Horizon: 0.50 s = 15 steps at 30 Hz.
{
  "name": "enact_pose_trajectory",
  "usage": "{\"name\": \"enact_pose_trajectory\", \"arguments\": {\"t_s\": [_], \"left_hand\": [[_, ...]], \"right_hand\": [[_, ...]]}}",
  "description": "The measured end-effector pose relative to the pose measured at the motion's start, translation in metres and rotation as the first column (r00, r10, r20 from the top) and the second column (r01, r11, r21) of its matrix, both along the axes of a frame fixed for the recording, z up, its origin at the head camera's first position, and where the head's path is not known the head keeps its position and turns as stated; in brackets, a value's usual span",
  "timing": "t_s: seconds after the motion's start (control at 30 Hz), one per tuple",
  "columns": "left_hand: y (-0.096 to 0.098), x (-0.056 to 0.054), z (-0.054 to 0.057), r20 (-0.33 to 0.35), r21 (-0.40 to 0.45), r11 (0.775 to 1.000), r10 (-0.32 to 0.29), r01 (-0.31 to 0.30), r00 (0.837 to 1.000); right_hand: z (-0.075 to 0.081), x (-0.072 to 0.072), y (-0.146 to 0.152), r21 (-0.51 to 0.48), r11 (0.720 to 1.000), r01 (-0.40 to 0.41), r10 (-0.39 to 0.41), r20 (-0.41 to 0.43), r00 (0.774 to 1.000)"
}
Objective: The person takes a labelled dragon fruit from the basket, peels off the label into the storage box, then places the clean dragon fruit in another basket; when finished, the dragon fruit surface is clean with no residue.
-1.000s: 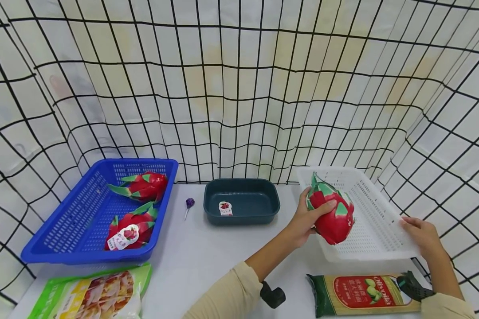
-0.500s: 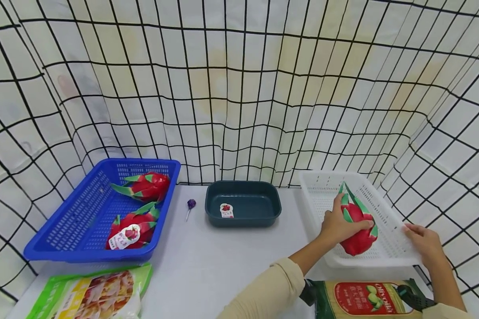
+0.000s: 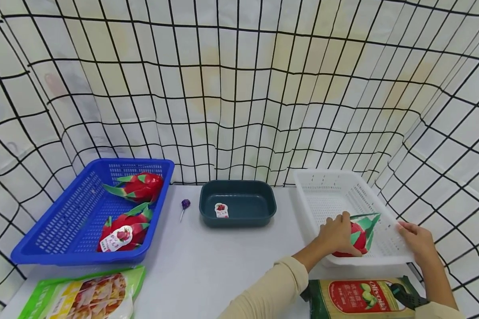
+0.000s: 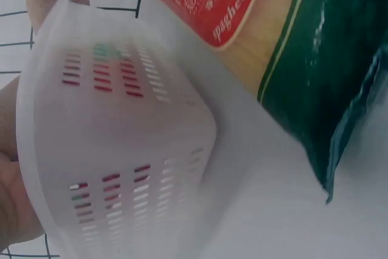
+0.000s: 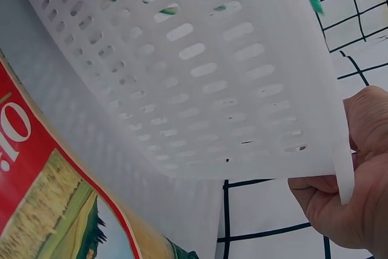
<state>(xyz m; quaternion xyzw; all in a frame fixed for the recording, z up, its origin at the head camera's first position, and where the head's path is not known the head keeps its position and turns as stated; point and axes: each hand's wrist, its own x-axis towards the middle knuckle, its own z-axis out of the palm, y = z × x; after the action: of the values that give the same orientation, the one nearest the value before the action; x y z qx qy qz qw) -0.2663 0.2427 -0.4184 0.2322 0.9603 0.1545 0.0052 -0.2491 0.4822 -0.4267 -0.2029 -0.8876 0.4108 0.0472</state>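
In the head view my left hand point(image 3: 335, 235) holds a red dragon fruit point(image 3: 359, 237) with green leaf tips, low inside the front of the white basket point(image 3: 323, 195). The hand covers much of the fruit. My right hand point(image 3: 418, 243) grips the basket's right rim. In the right wrist view, the thumb and fingers of the right hand point(image 5: 357, 180) close round the rim of the perforated basket point(image 5: 200, 107). Red and green show through the slots of the basket point(image 4: 127, 137) in the left wrist view, where the left hand point(image 4: 15, 204) is partly hidden.
A blue basket point(image 3: 64, 221) holds two dragon fruits point(image 3: 127, 226). Between the baskets stand a purple lollipop point(image 3: 185, 204) and a dark teal dish point(image 3: 237, 221) bearing a sticker. A spaghetti pack point(image 3: 359, 297) and a green food bag point(image 3: 92, 294) lie in front. Black grid surrounds the table.
My left hand has carried the dragon fruit from above the white basket's left side down into its front part, turning its leaf tips rightward. The right hand has stayed on the rim.
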Motion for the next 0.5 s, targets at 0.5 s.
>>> {"name": "enact_pose_trajectory", "arguments": {"t_s": [0.5], "left_hand": [[-0.013, -0.011, 0.006, 0.035, -0.162, 0.957, -0.24, 0.242, 0.97]], "right_hand": [[0.005, 0.001, -0.001, -0.018, 1.0, 0.0, 0.0, -0.002, 1.0]]}}
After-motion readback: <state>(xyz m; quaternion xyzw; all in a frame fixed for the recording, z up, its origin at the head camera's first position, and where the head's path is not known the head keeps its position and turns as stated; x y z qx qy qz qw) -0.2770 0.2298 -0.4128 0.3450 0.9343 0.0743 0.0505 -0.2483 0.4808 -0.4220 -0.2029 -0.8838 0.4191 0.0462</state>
